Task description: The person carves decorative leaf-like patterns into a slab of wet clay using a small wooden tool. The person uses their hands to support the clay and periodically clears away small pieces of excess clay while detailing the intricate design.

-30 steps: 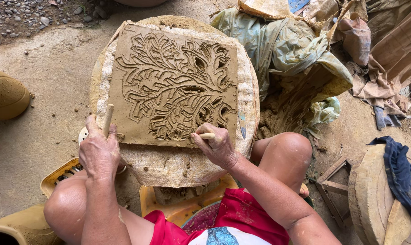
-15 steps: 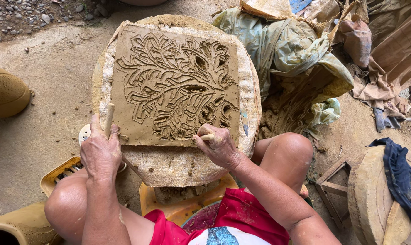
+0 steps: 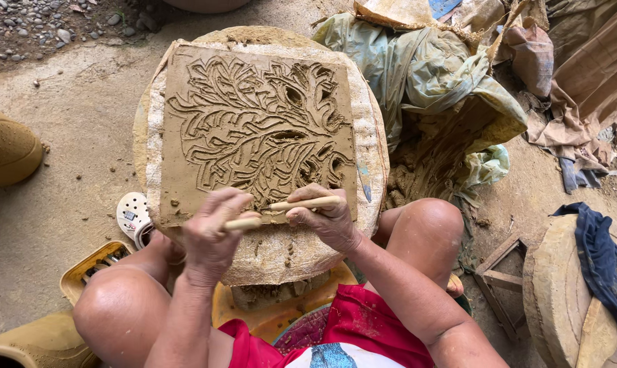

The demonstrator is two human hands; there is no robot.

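A wooden stick tool is being pinched by the right hand at the near edge of the carved clay slab. A second wooden stick is being gripped by the left hand, fingers curled shut, just beside the right hand. The slab is being carried on a round cloth-covered tabletop, its bare rim left open around both hands. Crumpled plastic sheeting is lying beyond the right hand, near the rim.
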